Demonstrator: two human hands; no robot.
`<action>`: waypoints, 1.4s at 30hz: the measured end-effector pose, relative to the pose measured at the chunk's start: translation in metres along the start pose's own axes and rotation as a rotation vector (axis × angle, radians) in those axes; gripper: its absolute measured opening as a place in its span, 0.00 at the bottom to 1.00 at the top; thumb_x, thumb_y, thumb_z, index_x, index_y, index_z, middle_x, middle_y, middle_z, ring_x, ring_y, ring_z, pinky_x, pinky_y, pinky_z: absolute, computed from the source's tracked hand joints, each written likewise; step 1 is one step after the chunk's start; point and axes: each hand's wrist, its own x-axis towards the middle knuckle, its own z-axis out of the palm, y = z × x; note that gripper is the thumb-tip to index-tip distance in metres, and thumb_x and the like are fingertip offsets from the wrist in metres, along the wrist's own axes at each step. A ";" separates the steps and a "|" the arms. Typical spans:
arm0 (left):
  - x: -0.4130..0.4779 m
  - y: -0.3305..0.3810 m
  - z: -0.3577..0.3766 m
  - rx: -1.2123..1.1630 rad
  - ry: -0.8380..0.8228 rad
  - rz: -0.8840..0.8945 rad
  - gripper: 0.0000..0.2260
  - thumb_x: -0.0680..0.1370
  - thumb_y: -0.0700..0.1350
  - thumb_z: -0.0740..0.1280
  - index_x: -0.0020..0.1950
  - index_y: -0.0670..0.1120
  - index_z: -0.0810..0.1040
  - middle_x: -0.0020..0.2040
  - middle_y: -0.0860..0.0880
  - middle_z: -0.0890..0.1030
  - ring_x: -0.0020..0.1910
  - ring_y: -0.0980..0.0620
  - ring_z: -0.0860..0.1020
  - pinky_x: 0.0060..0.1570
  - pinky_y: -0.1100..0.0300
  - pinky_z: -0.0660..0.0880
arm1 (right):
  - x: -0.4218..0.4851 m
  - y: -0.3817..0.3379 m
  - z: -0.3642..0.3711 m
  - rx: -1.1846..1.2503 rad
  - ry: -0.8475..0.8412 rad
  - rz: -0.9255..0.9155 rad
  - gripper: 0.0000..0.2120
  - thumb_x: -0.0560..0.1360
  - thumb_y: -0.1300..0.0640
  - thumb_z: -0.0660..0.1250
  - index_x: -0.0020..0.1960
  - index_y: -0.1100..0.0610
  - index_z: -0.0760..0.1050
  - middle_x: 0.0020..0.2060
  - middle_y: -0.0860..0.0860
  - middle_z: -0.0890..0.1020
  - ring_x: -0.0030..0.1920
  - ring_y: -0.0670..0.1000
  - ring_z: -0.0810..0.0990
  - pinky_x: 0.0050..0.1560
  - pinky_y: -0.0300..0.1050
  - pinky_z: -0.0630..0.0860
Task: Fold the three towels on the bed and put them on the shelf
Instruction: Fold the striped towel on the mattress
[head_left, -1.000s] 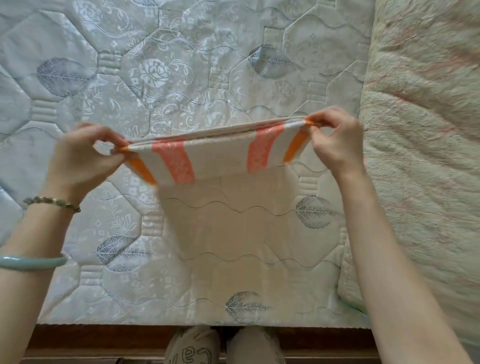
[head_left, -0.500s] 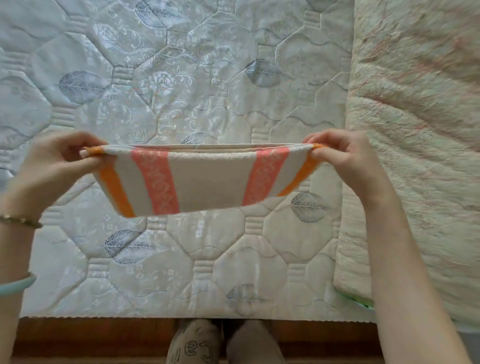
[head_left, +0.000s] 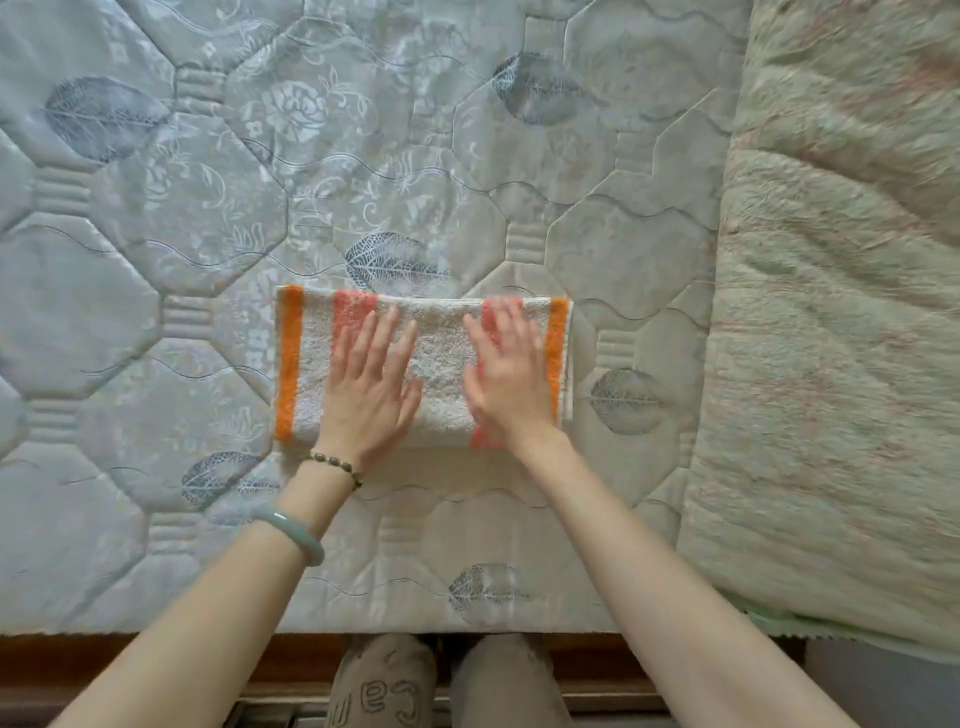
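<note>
**Pressing the fold flat before the next crease**

There is no pinching grip here: the left hand (head_left: 370, 387) lies palm down with its fingers spread and straight, flat on the left-centre of the folded cream terry towel with orange and coral stripes (head_left: 441, 364). The right hand (head_left: 511, 374) does the same on the right part, its fingers spread over the coral band beside the orange edge stripe; it is blurred, so I judge it to be sweeping sideways, though the direction cannot be told. Neither hand holds anything.

The towel lies as a neat rectangle on the pale quilted mattress of the bed (head_left: 208, 234), near its front edge, with a fuzzy beige blanket (head_left: 831, 364) lying well to its right. Only this one towel is visible, and no shelf is in view.

The step in hand looks like smoothing the fold. To do it well, I would keep both palms flat and stroke from the middle out toward the two orange edges, so trapped air and ridges leave at the open ends rather than bunching under the palms. Terry pile grips skin, so light pressure is better than dragging, which could shift the upper layer off the lower and spoil the lined-up stripes. The near edge, by the wrists, deserves a check: the layers there are partly hidden by the hands. The mattress is soft, so pressing hard will only dent it.
</note>
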 end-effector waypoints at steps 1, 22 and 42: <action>-0.003 -0.001 0.013 0.057 -0.058 0.060 0.26 0.82 0.54 0.49 0.77 0.44 0.57 0.78 0.44 0.54 0.77 0.45 0.53 0.72 0.40 0.54 | -0.008 -0.006 0.020 -0.114 -0.047 -0.101 0.25 0.73 0.53 0.61 0.69 0.58 0.71 0.71 0.61 0.69 0.73 0.61 0.62 0.74 0.57 0.49; 0.034 -0.025 0.012 0.222 -0.311 0.214 0.57 0.63 0.82 0.46 0.78 0.43 0.38 0.79 0.42 0.42 0.77 0.47 0.36 0.74 0.41 0.38 | -0.028 0.063 0.004 0.516 0.141 0.797 0.28 0.72 0.53 0.70 0.68 0.60 0.65 0.61 0.55 0.69 0.62 0.55 0.71 0.63 0.53 0.71; -0.002 0.028 -0.086 -1.250 -0.194 -0.438 0.13 0.78 0.47 0.65 0.61 0.45 0.78 0.54 0.49 0.81 0.51 0.51 0.81 0.49 0.57 0.81 | -0.025 -0.042 -0.077 0.509 -0.251 0.404 0.12 0.70 0.58 0.68 0.52 0.53 0.72 0.45 0.49 0.81 0.45 0.51 0.79 0.45 0.46 0.74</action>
